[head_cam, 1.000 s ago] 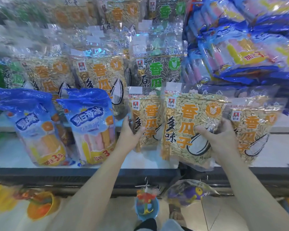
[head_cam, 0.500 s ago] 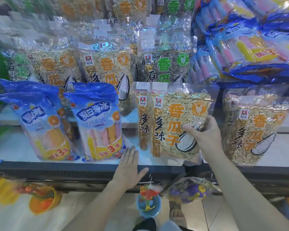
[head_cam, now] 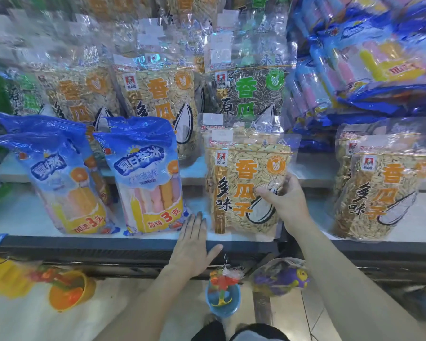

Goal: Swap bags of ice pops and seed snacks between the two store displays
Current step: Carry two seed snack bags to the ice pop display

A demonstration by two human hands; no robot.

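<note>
A clear seed snack bag (head_cam: 244, 183) with orange lettering stands upright at the front of the left display shelf (head_cam: 133, 238). My right hand (head_cam: 284, 201) grips its right side. Flat on the shelf's front edge, my left hand (head_cam: 194, 244) rests with fingers apart, between that bag and a blue ice pop bag (head_cam: 148, 175). A second ice pop bag (head_cam: 57, 183) stands further left. On the right display another seed bag (head_cam: 381, 185) stands in front, and a heap of blue ice pop bags (head_cam: 379, 57) lies above it.
Rows of seed bags (head_cam: 158, 94) fill the back of the left display, one with green lettering (head_cam: 249, 94). Below the shelf hang toys: an orange bucket (head_cam: 69, 290), a small blue bucket (head_cam: 223, 295) and a purple fish toy (head_cam: 280, 278). Tiled floor lies underneath.
My right hand has set the seed bag down upright on the left shelf. My left hand left the bag behind it and dropped flat onto the shelf edge.
</note>
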